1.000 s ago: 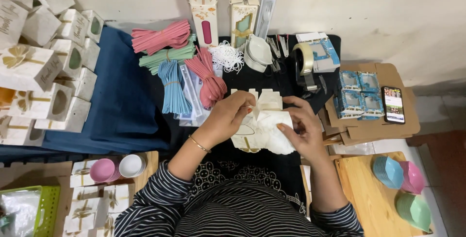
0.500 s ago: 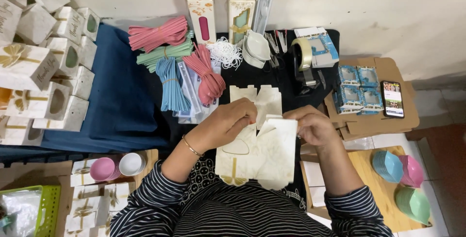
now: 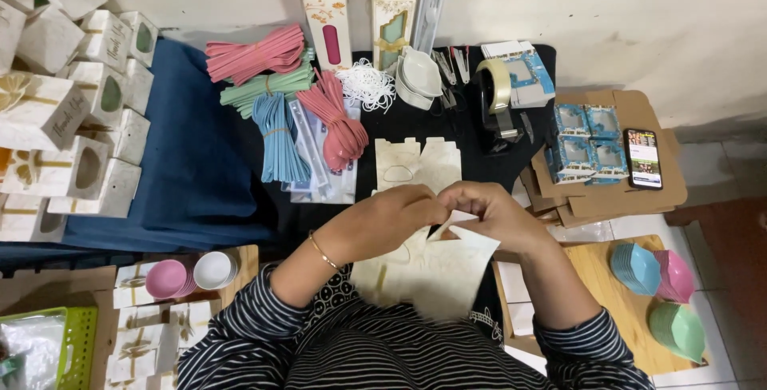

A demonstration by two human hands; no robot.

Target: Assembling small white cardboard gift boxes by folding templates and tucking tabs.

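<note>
At centre of the worktop [image 3: 415, 130], over black cloth: flat die-cut carton blank [image 3: 431, 266], cream card with a marbled print and gold ribbon motif, matte, scalloped at the edges, lying partly across the lap and lifting at its upper flap. Left hand [image 3: 391, 218] arching in from the left, wrist bent, thin gold bangle [image 3: 323, 252] sitting on the wrist, fingers curling closed and pinching the top flap of the blank. Right hand [image 3: 495, 214] mirroring from the right, knuckles up, fingers closing on the same flap, fingertips of both hands meeting almost touching.

Just beyond the hands: second flat blank [image 3: 419, 162] of the same card, lying unfolded. Further back, left to right: bundles of plastic strips [image 3: 276, 90] in pink, green, blue and red, banded; coil of white elastic loops [image 3: 366, 85]; stacked white bowls [image 3: 419, 77]; black tape dispenser [image 3: 495, 106] carrying a pale roll. Standing at the wall: two finished tall window boxes [image 3: 359, 10] with bows. At far left, on blue cloth: heap of assembled marbled boxes [image 3: 68, 110] with oval windows. At right: brown cardboard sheets [image 3: 615, 186] bearing small blue boxes [image 3: 587, 142] and a phone [image 3: 643, 158]; glossy hexagonal bowls [image 3: 659, 290] in blue, pink and green stacking on a wooden board.
</note>
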